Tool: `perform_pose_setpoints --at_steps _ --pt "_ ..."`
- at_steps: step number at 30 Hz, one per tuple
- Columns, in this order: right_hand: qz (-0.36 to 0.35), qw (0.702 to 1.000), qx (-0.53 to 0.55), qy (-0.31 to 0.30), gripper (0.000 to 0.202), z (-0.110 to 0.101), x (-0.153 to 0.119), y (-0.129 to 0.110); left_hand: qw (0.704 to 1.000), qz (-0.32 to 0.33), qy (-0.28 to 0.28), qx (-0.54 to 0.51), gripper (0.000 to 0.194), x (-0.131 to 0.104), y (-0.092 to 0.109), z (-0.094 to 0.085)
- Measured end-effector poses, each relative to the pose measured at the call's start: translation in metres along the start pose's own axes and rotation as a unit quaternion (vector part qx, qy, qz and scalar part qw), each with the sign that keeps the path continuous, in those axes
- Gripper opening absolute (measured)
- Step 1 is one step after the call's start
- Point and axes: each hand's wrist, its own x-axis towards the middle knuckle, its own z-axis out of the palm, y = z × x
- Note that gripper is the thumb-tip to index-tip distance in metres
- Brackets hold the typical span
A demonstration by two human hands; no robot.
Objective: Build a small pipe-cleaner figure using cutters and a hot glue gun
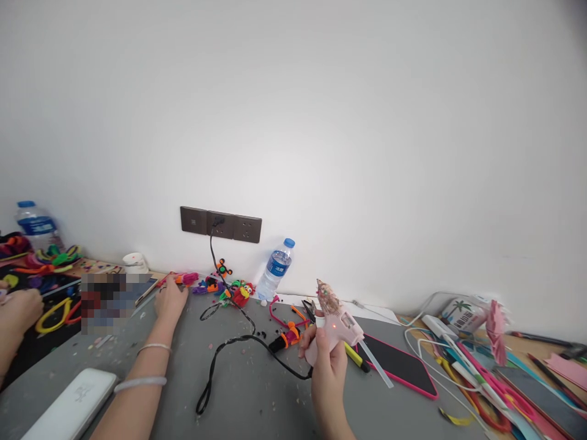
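Note:
My right hand point(328, 366) is closed round the handle of a pale pink hot glue gun point(342, 327), tilted with its nozzle up and a red light lit. A clear glue stick point(378, 366) pokes out of its back, and a black cord point(250, 337) runs from it toward the wall. At the far left of the mat, my left hand point(172, 300) has its fingers curled on a bright pink pipe-cleaner piece point(187, 278); its fingertips are partly hidden. Right of that hand lie colourful pipe-cleaner figures point(241, 293). An orange-and-black piece point(290, 336) and pliers point(309, 310) lie beside the glue gun.
A water bottle point(276, 269) leans by the wall below the sockets point(221, 224). A phone point(403, 366) and yellow cutter point(355, 356) lie at right, near a cluttered pile with white cables point(419, 348). At left are a white power bank point(73, 403) and another person's hand point(21, 308).

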Motion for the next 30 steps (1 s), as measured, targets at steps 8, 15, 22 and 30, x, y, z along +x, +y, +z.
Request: perform_pose_setpoints --at_steps 8,15,22,30 --pt "0.005 1.000 0.004 0.002 0.037 -0.001 0.001 0.000 0.998 -0.035 0.035 0.027 0.041 0.007 0.012 0.008" --pt "0.016 1.000 0.013 0.008 0.036 0.001 0.001 -0.004 0.997 -0.030 0.078 0.000 0.038 0.005 0.009 0.008" --pt "0.013 1.000 0.017 0.019 0.036 0.001 0.002 -0.005 0.993 0.024 0.116 -0.011 0.043 0.000 0.009 -0.004" --pt "0.008 1.000 0.016 0.008 0.036 0.000 0.001 -0.005 0.986 0.087 0.108 0.095 0.031 -0.012 0.027 -0.016"
